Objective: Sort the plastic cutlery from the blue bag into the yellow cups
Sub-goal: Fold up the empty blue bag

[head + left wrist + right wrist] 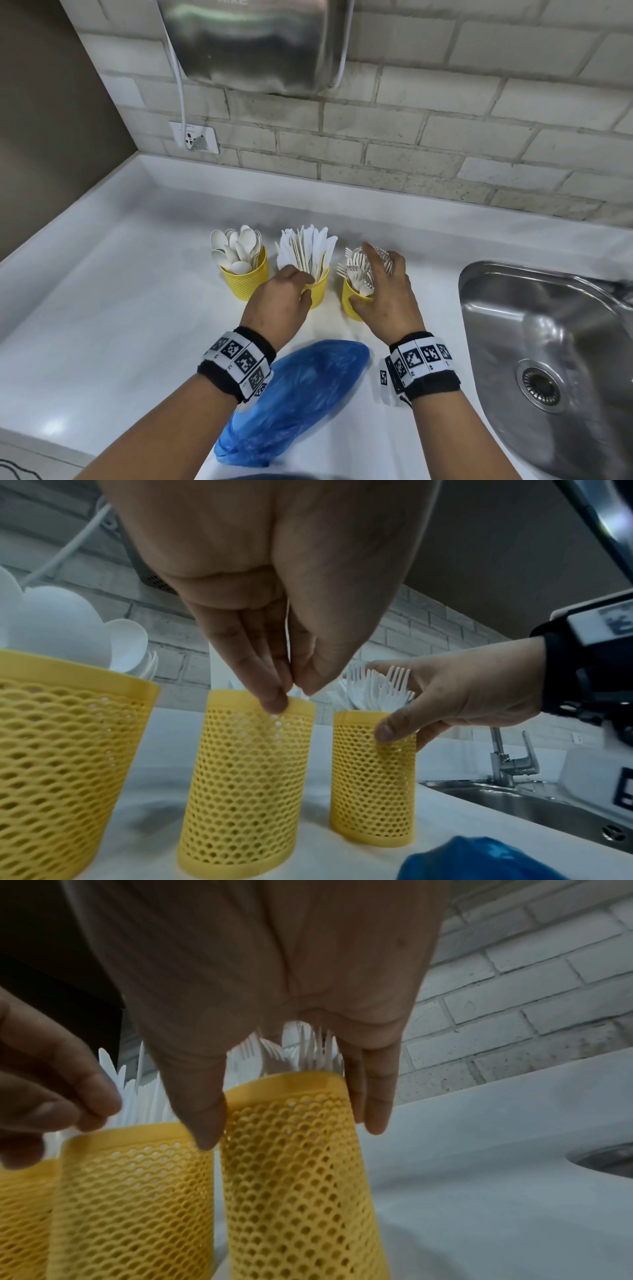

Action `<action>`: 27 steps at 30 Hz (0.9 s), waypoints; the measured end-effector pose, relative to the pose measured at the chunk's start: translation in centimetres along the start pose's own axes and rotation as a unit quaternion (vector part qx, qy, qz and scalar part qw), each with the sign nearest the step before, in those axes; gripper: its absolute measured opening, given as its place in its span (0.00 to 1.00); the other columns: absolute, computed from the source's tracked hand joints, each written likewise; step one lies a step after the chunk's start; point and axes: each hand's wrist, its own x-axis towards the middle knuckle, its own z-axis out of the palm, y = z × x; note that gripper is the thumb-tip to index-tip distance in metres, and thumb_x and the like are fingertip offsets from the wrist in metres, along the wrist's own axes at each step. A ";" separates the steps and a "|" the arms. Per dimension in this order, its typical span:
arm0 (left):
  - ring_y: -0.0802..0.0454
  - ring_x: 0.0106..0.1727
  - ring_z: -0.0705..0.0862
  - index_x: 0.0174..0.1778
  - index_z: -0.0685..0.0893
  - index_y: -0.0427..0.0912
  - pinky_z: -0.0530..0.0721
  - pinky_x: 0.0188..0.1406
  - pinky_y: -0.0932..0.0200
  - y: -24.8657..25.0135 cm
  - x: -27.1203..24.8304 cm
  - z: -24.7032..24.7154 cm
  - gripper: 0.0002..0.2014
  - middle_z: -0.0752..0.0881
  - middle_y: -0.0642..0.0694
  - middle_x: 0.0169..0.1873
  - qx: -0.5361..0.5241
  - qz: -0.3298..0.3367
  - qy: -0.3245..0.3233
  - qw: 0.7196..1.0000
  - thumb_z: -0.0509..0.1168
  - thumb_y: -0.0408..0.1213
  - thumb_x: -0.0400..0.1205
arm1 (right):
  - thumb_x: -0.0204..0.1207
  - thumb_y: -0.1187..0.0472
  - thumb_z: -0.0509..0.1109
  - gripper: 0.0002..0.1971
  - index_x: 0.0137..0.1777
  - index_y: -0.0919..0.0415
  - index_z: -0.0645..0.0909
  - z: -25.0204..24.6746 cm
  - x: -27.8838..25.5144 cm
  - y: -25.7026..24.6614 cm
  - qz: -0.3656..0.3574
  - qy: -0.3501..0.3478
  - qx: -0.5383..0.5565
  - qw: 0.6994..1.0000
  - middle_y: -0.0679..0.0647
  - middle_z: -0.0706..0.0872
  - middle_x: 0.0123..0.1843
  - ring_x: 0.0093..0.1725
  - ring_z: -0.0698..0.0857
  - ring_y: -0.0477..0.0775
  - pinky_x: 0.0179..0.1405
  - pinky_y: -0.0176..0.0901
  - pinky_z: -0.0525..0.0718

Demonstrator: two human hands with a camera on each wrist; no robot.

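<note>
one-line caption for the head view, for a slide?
Left hand pinches the knife cup, right hand grips the fork cup.

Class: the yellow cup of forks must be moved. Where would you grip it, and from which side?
Probably the upper mesh wall of the fork cup, just under its rim, coming from above and the front, as the right hand does: the fork tines fill the mouth.

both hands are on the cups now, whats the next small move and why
Probably let go of both cups. The left hand pinches the knife cup at its rim, the right hand grips the fork cup, all three cups look full and sorted, and the blue bag lies flat, seemingly empty.
</note>
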 end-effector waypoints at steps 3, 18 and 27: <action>0.54 0.38 0.87 0.58 0.86 0.49 0.85 0.35 0.55 0.2 -1.3 -0.4 0.10 0.83 0.54 0.53 0.003 0.022 -0.029 0.999 0.70 0.44 0.82 | 0.69 0.37 0.77 0.54 0.88 0.32 0.45 -1.0 -0.5 -0.4 0.007 -0.051 -0.058 0.997 0.52 0.43 0.89 0.87 0.54 0.69 0.80 0.72 0.68; 0.49 0.37 0.80 0.36 0.76 0.49 0.83 0.40 0.48 -1.6 -4.3 0.8 0.05 0.81 0.50 0.35 0.021 -0.022 -0.338 0.941 0.65 0.41 0.75 | 0.76 0.53 0.69 0.35 0.84 0.50 0.67 -0.1 -5.7 -5.6 -0.172 -0.191 0.047 0.965 0.46 0.73 0.75 0.76 0.69 0.49 0.76 0.47 0.72; 0.53 0.44 0.81 0.52 0.79 0.55 0.82 0.41 0.53 -1.3 -2.0 -2.3 0.15 0.76 0.57 0.49 -0.029 0.010 -0.136 0.990 0.76 0.41 0.74 | 0.70 0.64 0.63 0.17 0.58 0.53 0.80 -1.2 -4.3 -4.0 -0.080 -0.120 0.006 0.990 0.49 0.86 0.51 0.51 0.86 0.60 0.49 0.56 0.83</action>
